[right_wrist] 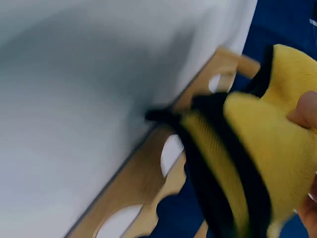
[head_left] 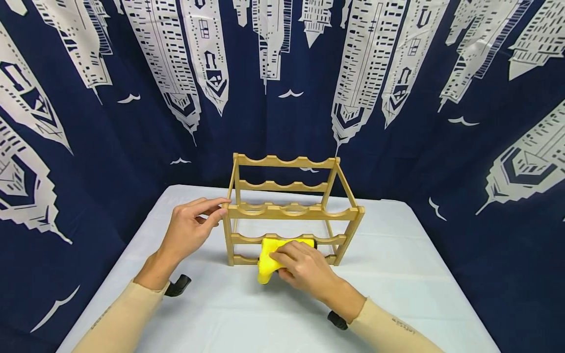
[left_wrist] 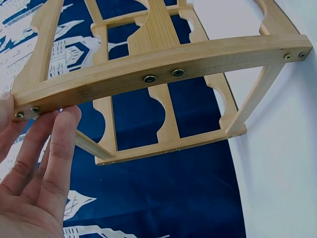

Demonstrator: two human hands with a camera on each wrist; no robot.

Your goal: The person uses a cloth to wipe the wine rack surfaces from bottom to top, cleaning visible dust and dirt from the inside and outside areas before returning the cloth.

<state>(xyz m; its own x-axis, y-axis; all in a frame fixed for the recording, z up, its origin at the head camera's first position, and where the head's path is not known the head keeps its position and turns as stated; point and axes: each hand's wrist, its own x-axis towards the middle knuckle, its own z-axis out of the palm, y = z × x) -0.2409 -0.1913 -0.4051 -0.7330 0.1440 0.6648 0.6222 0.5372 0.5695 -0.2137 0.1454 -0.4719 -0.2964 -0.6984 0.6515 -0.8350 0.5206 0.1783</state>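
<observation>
A light wooden wine rack (head_left: 293, 214) with scalloped rails stands on the white-covered table. At its front upper left corner, my left hand (head_left: 187, 230) pinches the frame between thumb and fingertips. The left wrist view shows these fingers (left_wrist: 62, 144) under the end of a side bar (left_wrist: 114, 79) fitted with metal screws. My right hand (head_left: 306, 269) grips a bunched yellow cloth (head_left: 267, 262) with black edging, against the lower front rails. In the right wrist view the folded cloth (right_wrist: 267, 144) overlaps a scalloped rail (right_wrist: 148, 168) and hides part of it.
A white cloth (head_left: 410, 274) covers the table around the rack. Behind and beside it hangs a dark blue fabric (head_left: 273, 127) printed with white buildings and birds. Black wrist straps show near both sleeves.
</observation>
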